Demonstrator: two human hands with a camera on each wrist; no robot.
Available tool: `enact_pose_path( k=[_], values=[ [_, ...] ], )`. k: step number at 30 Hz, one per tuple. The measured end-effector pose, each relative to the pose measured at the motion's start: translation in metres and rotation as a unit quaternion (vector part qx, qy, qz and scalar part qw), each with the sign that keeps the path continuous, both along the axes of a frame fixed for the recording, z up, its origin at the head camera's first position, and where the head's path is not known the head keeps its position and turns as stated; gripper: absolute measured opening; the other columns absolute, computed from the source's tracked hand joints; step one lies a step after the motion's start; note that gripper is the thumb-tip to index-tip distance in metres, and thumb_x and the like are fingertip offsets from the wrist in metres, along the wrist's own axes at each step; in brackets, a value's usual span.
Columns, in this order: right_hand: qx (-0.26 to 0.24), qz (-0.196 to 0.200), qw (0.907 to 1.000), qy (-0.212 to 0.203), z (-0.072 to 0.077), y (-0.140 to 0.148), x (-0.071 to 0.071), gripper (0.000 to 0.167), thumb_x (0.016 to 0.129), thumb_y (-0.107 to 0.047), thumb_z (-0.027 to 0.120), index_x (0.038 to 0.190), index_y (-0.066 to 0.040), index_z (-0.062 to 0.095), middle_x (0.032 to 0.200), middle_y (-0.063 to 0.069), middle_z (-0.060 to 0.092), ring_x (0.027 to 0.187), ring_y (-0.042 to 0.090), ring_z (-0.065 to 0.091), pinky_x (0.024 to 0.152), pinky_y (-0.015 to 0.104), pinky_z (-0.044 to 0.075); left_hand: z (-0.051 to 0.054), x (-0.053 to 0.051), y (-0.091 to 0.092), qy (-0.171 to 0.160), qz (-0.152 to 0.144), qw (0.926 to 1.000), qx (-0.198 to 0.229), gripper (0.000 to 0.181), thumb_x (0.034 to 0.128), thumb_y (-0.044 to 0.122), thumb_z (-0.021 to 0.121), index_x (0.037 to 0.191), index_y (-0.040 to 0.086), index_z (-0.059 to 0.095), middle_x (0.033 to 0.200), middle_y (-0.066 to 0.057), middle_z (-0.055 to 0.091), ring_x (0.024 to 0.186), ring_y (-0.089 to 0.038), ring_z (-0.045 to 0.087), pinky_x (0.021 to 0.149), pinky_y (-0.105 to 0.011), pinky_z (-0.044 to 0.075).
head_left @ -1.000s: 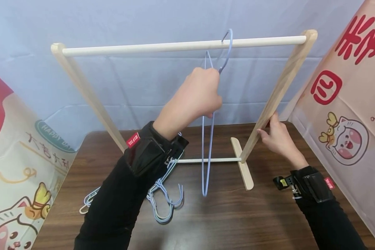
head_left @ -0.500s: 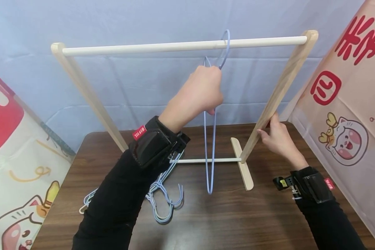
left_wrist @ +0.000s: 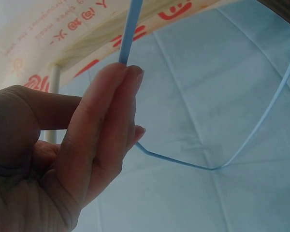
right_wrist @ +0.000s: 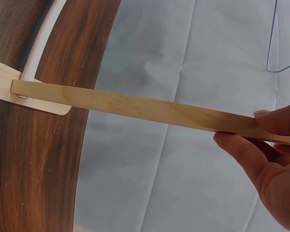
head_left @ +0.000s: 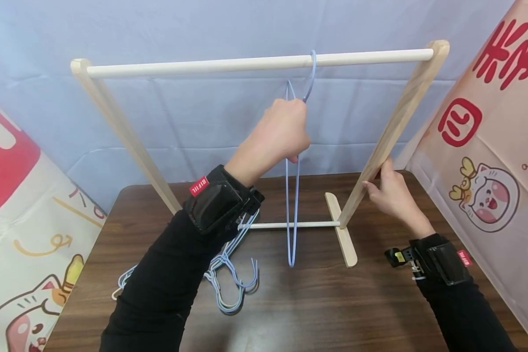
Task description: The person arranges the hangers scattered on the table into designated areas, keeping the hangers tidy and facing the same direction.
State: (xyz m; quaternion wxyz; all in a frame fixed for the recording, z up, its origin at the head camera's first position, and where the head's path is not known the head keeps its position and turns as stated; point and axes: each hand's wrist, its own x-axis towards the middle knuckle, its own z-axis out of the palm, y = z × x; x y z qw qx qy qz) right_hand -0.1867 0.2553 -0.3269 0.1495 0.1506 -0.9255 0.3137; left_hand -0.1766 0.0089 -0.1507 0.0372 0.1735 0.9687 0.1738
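Observation:
A wooden clothes rack [head_left: 246, 64] stands on the table, its white top bar running across the head view. On that bar sits the hook of a light blue hanger [head_left: 292, 220], which hangs edge-on to the head camera. My left hand [head_left: 286, 128] grips the hanger just below the bar; in the left wrist view the fingers [left_wrist: 99, 116] are curled round its blue wire. Lower down at the right, my right hand [head_left: 391, 193] holds the rack's right upright [head_left: 393, 129] between thumb and fingers, as the right wrist view also shows.
Several more hangers [head_left: 230, 266] lie in a bundle on the brown table [head_left: 299, 313], partly hidden under my left forearm. A foot [head_left: 341, 230] of the rack rests on the table at the right. Printed cloth [head_left: 479, 161] hangs at both sides and pale blue cloth behind.
The hanger has come down, so its hook now rests on the bar instead of standing above it, and it has shifted slightly left. My right hand has stayed on the upright.

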Motion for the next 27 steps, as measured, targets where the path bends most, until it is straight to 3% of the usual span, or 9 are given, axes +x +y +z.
enact_pose_path(
  k=[16,27],
  values=[
    [0.005,-0.001,1.0000,0.006,0.0011,-0.0003,-0.0005,0.048,0.082,0.007,0.055,0.120,0.013,0.026,0.084,0.028,0.051,0.070,0.039,0.053,0.054,0.040,0.036,-0.0019,-0.0022,-0.0009,0.000,0.003,0.9999,-0.010,0.012,0.0827,0.002,0.048,0.087,0.004,0.058,0.070,-0.003,0.061,0.052,-0.010,0.061,0.050,-0.021,0.044],
    [0.009,0.003,0.9998,-0.017,0.0071,0.0020,-0.0008,0.046,0.082,0.005,0.058,0.118,0.010,0.030,0.087,0.030,0.053,0.080,0.043,0.055,0.061,0.046,0.040,-0.0025,-0.0025,-0.0007,0.000,0.004,0.9999,-0.015,0.012,0.0827,0.002,0.047,0.085,0.005,0.059,0.066,-0.002,0.062,0.054,-0.012,0.061,0.051,-0.022,0.043]
  ],
)
